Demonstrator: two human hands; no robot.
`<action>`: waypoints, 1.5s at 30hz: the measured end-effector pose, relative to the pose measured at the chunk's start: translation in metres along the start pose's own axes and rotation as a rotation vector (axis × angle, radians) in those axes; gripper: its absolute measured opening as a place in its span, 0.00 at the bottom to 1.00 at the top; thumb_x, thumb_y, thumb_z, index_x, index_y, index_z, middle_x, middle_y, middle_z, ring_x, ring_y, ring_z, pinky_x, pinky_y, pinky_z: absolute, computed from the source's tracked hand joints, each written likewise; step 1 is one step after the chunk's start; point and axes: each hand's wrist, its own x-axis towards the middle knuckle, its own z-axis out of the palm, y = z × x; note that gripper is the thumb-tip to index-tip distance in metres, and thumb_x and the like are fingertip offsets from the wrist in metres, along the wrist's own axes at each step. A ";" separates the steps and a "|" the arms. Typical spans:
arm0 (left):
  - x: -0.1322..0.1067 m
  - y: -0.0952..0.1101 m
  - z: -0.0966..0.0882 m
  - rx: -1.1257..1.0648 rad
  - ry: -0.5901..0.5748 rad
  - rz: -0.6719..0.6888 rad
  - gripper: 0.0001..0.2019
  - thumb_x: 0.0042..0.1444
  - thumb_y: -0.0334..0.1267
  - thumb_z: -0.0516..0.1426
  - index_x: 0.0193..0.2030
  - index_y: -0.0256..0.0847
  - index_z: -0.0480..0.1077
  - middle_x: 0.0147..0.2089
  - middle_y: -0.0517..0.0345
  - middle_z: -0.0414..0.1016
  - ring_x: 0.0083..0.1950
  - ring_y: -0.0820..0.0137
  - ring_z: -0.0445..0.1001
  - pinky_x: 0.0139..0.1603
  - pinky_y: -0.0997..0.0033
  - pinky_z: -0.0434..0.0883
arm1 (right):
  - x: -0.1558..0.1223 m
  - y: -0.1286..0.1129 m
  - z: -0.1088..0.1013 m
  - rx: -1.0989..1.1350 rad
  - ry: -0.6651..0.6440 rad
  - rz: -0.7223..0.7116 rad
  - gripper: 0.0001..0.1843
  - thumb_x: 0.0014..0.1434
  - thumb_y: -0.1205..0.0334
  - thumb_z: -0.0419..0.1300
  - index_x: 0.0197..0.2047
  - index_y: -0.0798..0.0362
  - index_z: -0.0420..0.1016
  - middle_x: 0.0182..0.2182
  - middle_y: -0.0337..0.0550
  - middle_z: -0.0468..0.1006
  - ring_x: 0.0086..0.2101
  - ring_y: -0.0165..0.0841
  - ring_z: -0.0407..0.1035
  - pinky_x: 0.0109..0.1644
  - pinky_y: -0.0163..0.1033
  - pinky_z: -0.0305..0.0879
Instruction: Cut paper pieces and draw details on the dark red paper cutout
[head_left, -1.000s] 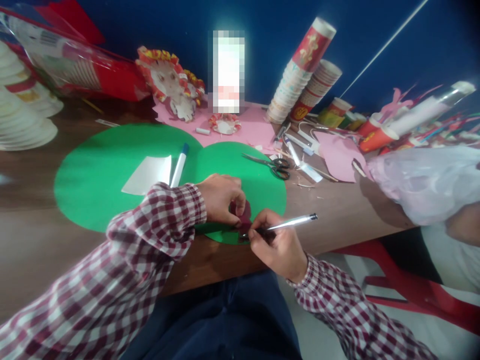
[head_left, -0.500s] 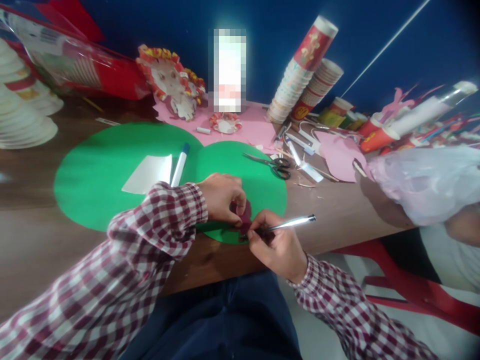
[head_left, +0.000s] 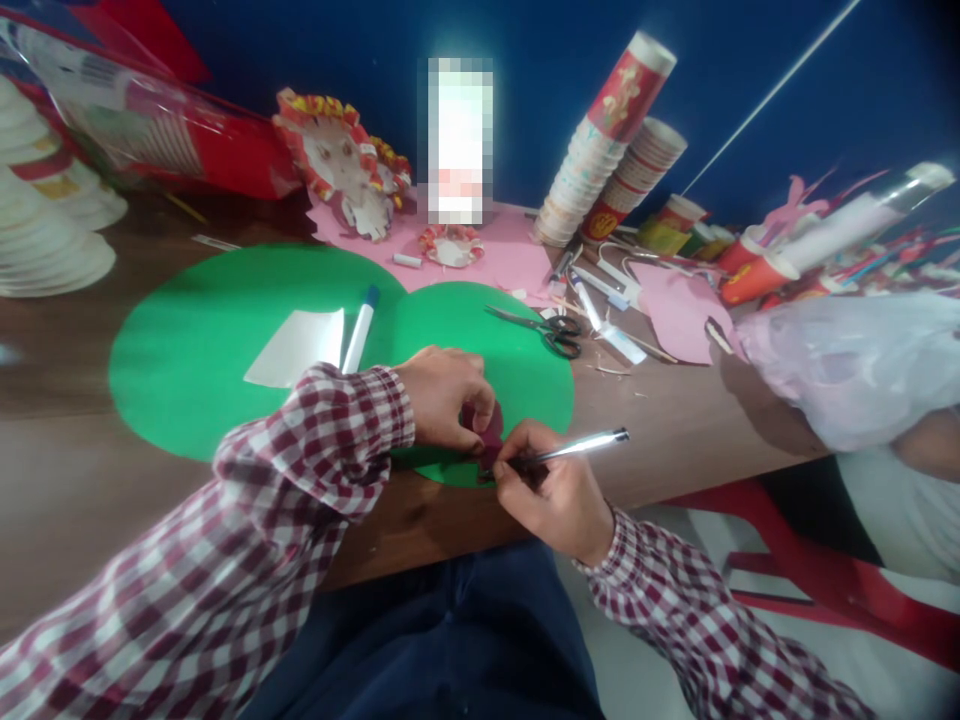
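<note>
My right hand (head_left: 556, 497) is closed around a silver pen (head_left: 585, 444), its tip low at the edge of a small dark red piece (head_left: 491, 432), which looks like paper. My left hand (head_left: 450, 400) has its thumb and fingers curled onto that piece, pressing it over the green sheet. The large green sheet (head_left: 187, 350), shaped like two joined rounds, lies flat under both hands. On it are a white paper piece (head_left: 296, 350), a white marker with a blue cap (head_left: 361, 330) and black-handled scissors (head_left: 559, 335).
Stacked paper cups (head_left: 592, 150) lean at the back right beside loose pens and scraps. Pink paper (head_left: 517, 250) lies behind the green sheet. White cups or bowls (head_left: 52, 240) stand at left. A plastic bag (head_left: 862, 365) and another person's arm (head_left: 930, 450) are at right.
Both hands stay in nearly the same place. The pen's upper end has shifted very slightly to the left.
</note>
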 end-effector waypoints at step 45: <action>0.000 0.004 -0.002 0.061 -0.030 -0.050 0.13 0.38 0.51 0.62 0.29 0.49 0.75 0.36 0.59 0.69 0.40 0.65 0.67 0.37 0.68 0.58 | 0.001 -0.003 0.000 -0.027 0.012 -0.046 0.03 0.53 0.67 0.56 0.29 0.53 0.63 0.19 0.32 0.61 0.18 0.24 0.57 0.19 0.29 0.52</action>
